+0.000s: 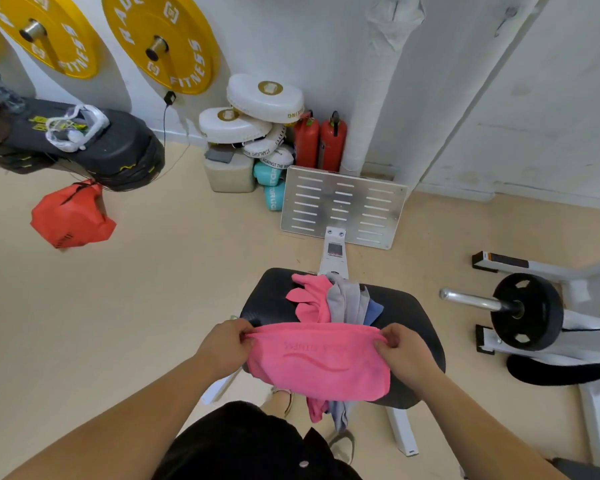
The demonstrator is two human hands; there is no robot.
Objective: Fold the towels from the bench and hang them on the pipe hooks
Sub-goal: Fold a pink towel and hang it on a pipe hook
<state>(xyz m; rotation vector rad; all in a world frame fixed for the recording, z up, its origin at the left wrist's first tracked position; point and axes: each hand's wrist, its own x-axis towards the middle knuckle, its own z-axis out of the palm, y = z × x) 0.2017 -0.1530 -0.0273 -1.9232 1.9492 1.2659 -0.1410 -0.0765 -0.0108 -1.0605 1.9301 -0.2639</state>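
I am looking down at my two bare arms reaching out over a black padded bench (267,299). Between my hands I hold a pink towel (319,365), stretched sideways just above the near part of the bench. My left hand (227,344) pinches the towel's upper left corner, with fingers and thumb curled round the cloth. My right hand (400,348) pinches the upper right corner in the same way. The towel sags in the middle, hangs down towards me, and shows faint stitched lettering that I cannot read. Behind it, more towels lie bunched across the bench top: a second pink towel (309,299) on the left, a grey towel (343,301) touching it in the middle, and a blue towel (374,311) peeking out on the right. Pink and grey ends hang over the near edge of the bench, below the towel I hold. Beyond the bench, a slotted metal plate (343,206) stands tilted on the beige floor. Behind that, a white wrapped pipe (374,98) rises against the white wall, with two red fire extinguishers (321,142) just beside its foot. Yellow weight discs (160,39) hang on the wall at upper left. A black weight disc (525,311) sits on a bar at right. An orange bag (71,218) hangs at left.
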